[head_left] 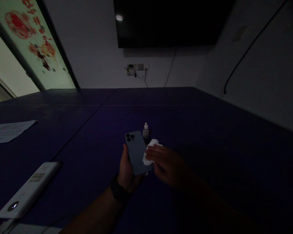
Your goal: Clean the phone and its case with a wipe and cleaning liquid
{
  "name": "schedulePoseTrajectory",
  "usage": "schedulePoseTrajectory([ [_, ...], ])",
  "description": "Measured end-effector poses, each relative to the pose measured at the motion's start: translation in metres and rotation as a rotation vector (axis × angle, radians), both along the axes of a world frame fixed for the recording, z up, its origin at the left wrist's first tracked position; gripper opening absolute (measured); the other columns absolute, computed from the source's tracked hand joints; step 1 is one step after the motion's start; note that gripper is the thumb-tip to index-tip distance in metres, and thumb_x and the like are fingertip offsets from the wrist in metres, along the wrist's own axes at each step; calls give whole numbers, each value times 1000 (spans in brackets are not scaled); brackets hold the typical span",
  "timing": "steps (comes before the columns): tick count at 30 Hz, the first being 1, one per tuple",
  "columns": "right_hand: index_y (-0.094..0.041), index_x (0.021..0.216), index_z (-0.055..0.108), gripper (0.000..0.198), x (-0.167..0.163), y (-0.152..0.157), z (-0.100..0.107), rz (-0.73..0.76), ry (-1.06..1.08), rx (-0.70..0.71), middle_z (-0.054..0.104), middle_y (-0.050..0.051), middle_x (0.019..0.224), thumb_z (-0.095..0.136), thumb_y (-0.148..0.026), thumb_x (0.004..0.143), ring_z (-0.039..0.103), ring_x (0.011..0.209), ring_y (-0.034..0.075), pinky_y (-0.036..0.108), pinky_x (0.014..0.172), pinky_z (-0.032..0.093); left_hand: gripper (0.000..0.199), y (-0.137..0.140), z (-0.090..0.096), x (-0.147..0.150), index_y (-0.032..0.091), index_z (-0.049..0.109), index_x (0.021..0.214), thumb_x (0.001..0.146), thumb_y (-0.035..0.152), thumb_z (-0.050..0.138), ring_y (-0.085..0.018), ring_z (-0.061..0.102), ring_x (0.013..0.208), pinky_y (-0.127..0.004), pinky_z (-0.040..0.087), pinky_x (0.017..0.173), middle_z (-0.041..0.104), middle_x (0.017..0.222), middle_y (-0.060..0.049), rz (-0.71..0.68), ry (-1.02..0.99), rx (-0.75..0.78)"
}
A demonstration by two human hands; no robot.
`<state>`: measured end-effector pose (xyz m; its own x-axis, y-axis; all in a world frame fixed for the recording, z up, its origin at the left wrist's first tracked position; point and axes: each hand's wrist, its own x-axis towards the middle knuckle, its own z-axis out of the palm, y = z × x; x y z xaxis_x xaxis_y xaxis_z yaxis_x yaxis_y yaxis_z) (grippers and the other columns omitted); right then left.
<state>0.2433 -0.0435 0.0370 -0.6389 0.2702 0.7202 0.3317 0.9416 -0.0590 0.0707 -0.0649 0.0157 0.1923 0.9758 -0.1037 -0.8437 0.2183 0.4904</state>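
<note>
A blue-grey smartphone (136, 154) lies back side up in my left hand (126, 169), its camera lenses at the upper left corner. The thumb runs along the phone's left edge, and the other fingers are mostly hidden beneath it. My right hand (164, 162) presses a folded white tissue (150, 152) against the right side of the phone's back, fingers bent over it. Just beyond the phone stands a small clear dropper bottle (146, 131) with a pale top, upright on the dark blue table (185, 130).
A white power bank (30, 190) with a lit display lies at the lower left, cables by its near end. Printed papers (11, 131) rest at the far left. Beyond the table, a large black screen (173, 22) hangs above wall sockets (138, 67) with cords.
</note>
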Motion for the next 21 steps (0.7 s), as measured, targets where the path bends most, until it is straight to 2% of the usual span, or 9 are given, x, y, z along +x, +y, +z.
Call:
schedulePoseTrajectory([
  [1,-13,120,67,38,1,1,0,14,-24,-2,73,13,125,51,-7,86,66,123,22,42,107,54,66,1,-2,0,11,72,118,95,67,45,-27,69,106,-37,50,98,75,110,-14,-7,-5,-2],
  [3,-13,118,68,37,2,2,-1,134,-52,-6,74,11,121,53,-7,85,65,124,20,40,109,52,68,2,-4,0,10,72,117,95,68,45,-27,69,105,-38,49,99,75,109,-15,-12,-1,-4],
  [5,-15,110,70,32,3,2,0,197,-32,-8,77,8,113,54,-9,83,69,117,18,36,108,53,71,2,-5,0,8,73,114,94,70,43,-28,69,103,-38,49,98,75,108,-16,-4,9,7],
  [7,-16,108,70,30,4,3,1,112,7,11,78,8,112,55,-9,83,71,112,18,36,104,56,71,1,-5,1,8,73,115,95,69,42,-28,69,104,-38,50,97,75,109,-16,-2,11,26],
  [9,-16,113,69,33,3,3,2,49,-7,41,76,9,118,54,-9,85,70,115,19,38,105,55,67,0,-5,1,10,73,115,96,66,43,-29,69,106,-38,50,97,75,110,-16,-3,-2,36],
  [13,-17,110,69,33,0,1,3,186,-25,19,77,7,113,53,-9,82,70,115,18,36,109,52,67,-1,-7,2,9,75,109,95,67,45,-30,69,108,-39,50,97,76,107,-16,-1,-9,23],
  [17,-17,111,69,32,-2,-2,2,-21,38,7,76,10,117,53,-9,84,70,115,20,39,104,56,65,-1,-6,3,10,74,115,96,66,45,-28,69,106,-38,50,98,76,111,-15,24,-9,15],
  [18,-17,112,69,33,-2,-2,2,-9,33,6,76,10,118,53,-9,84,69,116,21,39,104,55,65,-1,-5,4,10,74,114,96,65,45,-28,70,106,-37,50,98,76,110,-15,27,-9,11],
  [21,-19,109,69,35,-2,-3,2,156,0,-11,78,7,111,52,-9,80,71,112,19,37,107,53,69,-2,-2,4,8,75,108,97,66,41,-28,70,103,-38,51,96,76,104,-16,24,-4,-11],
])
